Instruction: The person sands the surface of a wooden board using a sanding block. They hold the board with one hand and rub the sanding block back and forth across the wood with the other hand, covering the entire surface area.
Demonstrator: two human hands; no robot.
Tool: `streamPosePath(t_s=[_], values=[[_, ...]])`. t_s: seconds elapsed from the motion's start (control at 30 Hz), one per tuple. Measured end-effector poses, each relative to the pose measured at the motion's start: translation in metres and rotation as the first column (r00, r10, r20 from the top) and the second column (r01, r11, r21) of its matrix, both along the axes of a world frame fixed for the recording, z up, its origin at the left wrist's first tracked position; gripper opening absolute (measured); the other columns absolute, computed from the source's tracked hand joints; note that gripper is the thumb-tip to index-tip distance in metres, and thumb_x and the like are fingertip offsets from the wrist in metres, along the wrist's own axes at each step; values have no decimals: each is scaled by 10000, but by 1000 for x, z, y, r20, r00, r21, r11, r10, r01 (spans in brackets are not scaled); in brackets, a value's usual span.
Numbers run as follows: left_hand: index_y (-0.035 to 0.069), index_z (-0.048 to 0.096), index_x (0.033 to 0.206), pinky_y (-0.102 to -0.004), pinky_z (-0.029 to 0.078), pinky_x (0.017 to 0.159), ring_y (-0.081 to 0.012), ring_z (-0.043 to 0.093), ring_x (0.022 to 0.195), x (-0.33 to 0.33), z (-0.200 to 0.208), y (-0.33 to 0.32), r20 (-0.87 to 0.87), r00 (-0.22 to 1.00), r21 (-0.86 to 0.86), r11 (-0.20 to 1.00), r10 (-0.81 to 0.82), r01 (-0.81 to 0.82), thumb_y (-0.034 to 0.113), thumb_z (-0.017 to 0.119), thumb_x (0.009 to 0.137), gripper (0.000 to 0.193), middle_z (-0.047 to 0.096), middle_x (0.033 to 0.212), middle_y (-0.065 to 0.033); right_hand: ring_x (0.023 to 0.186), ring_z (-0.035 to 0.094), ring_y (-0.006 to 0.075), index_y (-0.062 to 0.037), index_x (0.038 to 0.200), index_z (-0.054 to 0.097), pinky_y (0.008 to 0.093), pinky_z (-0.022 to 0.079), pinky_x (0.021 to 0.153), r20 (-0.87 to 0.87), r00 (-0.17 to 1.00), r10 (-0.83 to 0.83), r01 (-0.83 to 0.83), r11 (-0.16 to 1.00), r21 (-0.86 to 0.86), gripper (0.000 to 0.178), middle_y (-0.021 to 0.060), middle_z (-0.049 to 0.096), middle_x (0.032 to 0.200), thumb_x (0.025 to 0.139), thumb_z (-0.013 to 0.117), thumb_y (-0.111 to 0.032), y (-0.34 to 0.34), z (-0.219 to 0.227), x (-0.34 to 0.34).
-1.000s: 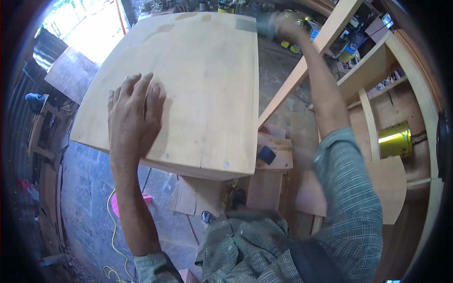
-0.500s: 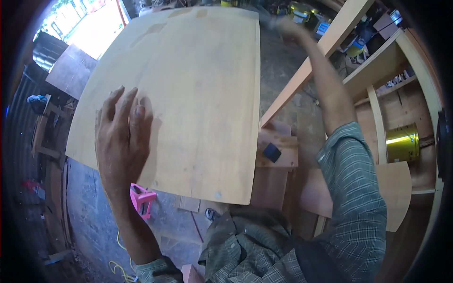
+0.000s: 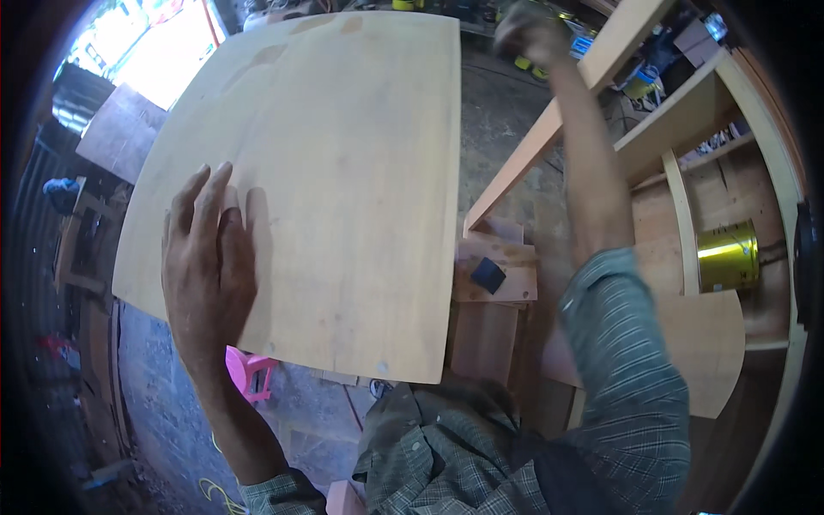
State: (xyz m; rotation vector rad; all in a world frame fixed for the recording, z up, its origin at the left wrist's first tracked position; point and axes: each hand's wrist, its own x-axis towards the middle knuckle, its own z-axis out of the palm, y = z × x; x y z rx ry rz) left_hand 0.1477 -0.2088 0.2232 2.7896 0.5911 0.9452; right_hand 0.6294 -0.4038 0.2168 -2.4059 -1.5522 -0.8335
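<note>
A large pale wooden panel (image 3: 343,197) with a curved left edge fills the middle of the view. My left hand (image 3: 208,266) is over its near left part, fingers stretched out and a little apart, throwing a shadow on the wood. It holds nothing. Beyond the panel's far right corner, my right hand (image 3: 534,36) is at the end of an outstretched arm. Motion smears its fingers, so whether something is in them does not show. Faint darker patches (image 3: 270,55) mark the panel's far left part.
A slanting wooden post (image 3: 549,133) stands right of the panel, between it and my right arm. A small dark block (image 3: 487,275) lies on a wooden stand (image 3: 525,279). Farther right, a golden can (image 3: 728,256) sits in a wooden frame (image 3: 691,215). A pink stool (image 3: 249,372) is below the panel.
My right hand has swung right, away from the panel's far corner. My left hand stays over the panel with fingers outstretched. The whole view has shifted slightly.
</note>
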Motion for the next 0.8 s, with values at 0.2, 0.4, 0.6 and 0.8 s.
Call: streamPosePath(t_s=[0.2,0.4,0.6,0.8], values=[[29,595,1246,-453,446,985,-378,546,1193,-5,4,4,-30,1000,46,999,7,-5,150,510,958,324,563,1283,-210,904,653,220,-23,1020,689,356,525,811,-583,796,163,44,945,325,324,104,696,968,887,602,-304,-9,28,-62],[51,605,1236,-449,428,1011,-372,531,1216,-11,3,7,-40,999,25,999,36,-35,200,498,974,320,564,1290,-201,895,689,351,-55,925,725,455,549,753,-236,882,-408,128,689,-713,233,184,701,963,820,584,-208,-43,-194,-91],[125,657,1145,-455,425,1011,-350,489,1266,4,-5,-3,-217,976,445,889,-8,107,228,496,963,264,576,1274,-182,777,678,373,-52,829,711,482,534,722,-570,762,-307,-128,791,-598,259,177,696,832,832,551,-256,-163,-360,-195],[103,659,1100,-444,434,961,-332,489,1166,-18,40,-113,-491,603,-60,715,-629,697,277,625,855,302,570,1190,-139,833,666,351,-62,904,701,460,514,754,-630,560,-538,36,775,-631,260,153,692,903,869,558,-276,-223,-374,-357]])
